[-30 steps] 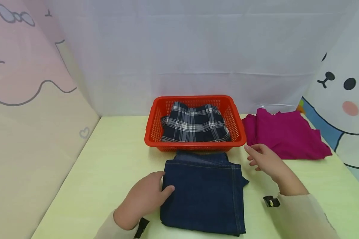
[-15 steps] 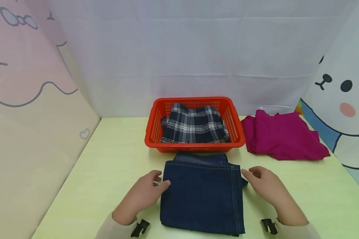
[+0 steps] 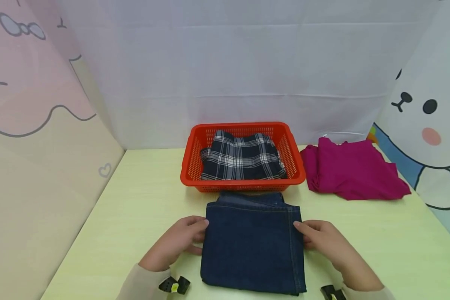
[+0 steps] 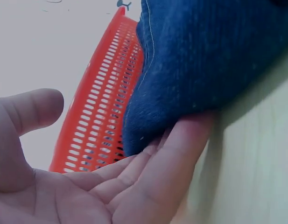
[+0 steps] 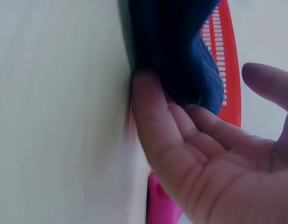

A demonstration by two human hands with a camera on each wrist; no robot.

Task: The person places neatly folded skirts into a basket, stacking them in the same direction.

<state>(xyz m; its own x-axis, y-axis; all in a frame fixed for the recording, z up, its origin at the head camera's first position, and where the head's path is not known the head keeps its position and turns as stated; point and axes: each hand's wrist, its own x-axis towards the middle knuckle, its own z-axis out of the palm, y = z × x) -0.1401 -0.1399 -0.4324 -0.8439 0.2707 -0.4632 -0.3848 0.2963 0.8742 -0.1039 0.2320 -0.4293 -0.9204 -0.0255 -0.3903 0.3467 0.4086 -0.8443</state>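
Observation:
Folded dark blue jeans (image 3: 251, 250) lie flat on the table in front of the red basket. At their left edge is my left hand (image 3: 180, 239), its straight fingers (image 4: 169, 161) reaching under the denim while the thumb stays apart from it in the left wrist view. My right hand (image 3: 326, 243) is at the opposite edge. Its fingertips (image 5: 148, 91) tuck beneath the cloth, and the raised thumb stands off from it in the right wrist view. The ends of the fingers are partly hidden by the denim.
Behind the jeans stands the red plastic basket (image 3: 243, 183), holding a folded black and white plaid garment (image 3: 240, 158). A magenta garment (image 3: 356, 171) lies on the table (image 3: 142, 196) to the basket's right. A white sheet (image 3: 225, 62) hangs along the back.
My right hand has come down and toward me from beside the basket to the jeans' right edge. My left hand has shifted slightly, its fingers now at the left edge. The jeans have stayed put.

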